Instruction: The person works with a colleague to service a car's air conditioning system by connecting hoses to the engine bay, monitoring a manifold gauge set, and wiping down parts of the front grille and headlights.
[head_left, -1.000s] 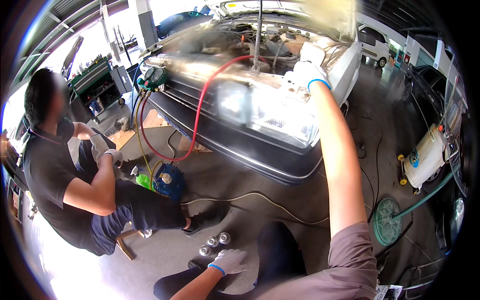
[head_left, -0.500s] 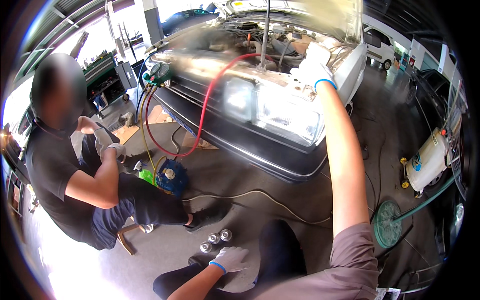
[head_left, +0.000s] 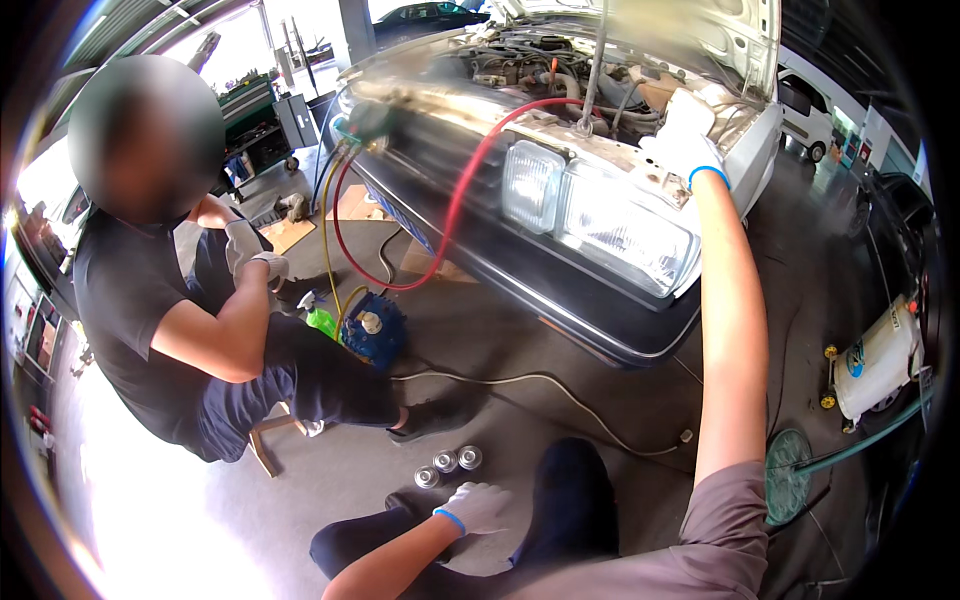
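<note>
My left hand point(head_left: 476, 507), in a white glove with a blue cuff, lies on my bent leg with its fingers stretched out and nothing in them. Just beyond it several small metal cans point(head_left: 446, 461) stand on the floor. My right hand point(head_left: 688, 152), gloved the same way, rests at the front corner of a white car point(head_left: 765, 135) above the headlight point(head_left: 630, 235). Its fingers blend into the pale bodywork, so their pose is unclear. A red hose point(head_left: 470, 180) arches from the gauge set point(head_left: 362, 130) at the bumper into the engine bay point(head_left: 560, 70).
At my left a co-worker point(head_left: 130, 270) in dark clothes and white gloves sits on a low stool. A blue pump point(head_left: 375, 335) and a green spray bottle point(head_left: 321, 318) stand by their knee. A pale cable point(head_left: 540, 378) crosses the floor. To the right are a green round-based stand point(head_left: 788, 475) and a white tank point(head_left: 880, 360).
The whole scene has shifted rightward in the picture as my head turned a little left. Both my hands keep their places on the leg and the car.
</note>
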